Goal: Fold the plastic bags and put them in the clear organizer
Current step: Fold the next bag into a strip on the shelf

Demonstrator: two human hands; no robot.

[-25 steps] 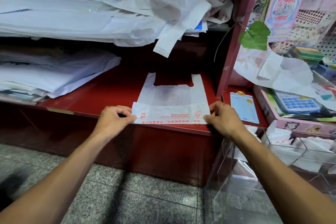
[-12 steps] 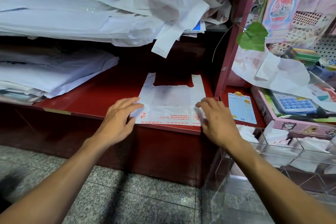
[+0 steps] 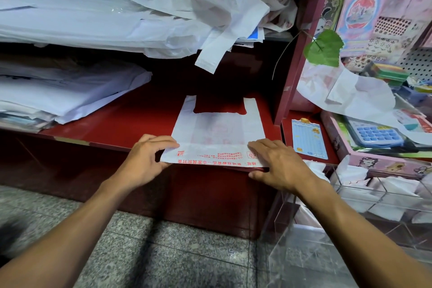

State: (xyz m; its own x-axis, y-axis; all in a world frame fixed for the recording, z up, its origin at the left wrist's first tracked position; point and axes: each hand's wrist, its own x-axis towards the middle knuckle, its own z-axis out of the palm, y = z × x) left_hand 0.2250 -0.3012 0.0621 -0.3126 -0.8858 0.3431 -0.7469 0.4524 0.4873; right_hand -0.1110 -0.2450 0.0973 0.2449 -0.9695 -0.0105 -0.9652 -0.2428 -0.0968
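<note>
Shop: stocked shelves [image 3: 140,121], packaged stationery [image 3: 374,7]

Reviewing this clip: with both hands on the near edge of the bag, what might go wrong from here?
The white bag lies at the red shelf's front lip, so it may slip off. The left hand pinches one corner while the right hand lies flat, so the fold may skew. The loose bag pile overhead could drop.

Both bare forearms are reaching forward and converging toward the middle of the view. The left hand [image 3: 146,159] is curling its fingers, with the thumb and forefinger pinching a thin sheet's corner just beside the grip. The right hand [image 3: 279,163] is lying palm down, fingers straight and spread, pressing flat, its thumb stretching out below the palm toward the left hand.
</note>
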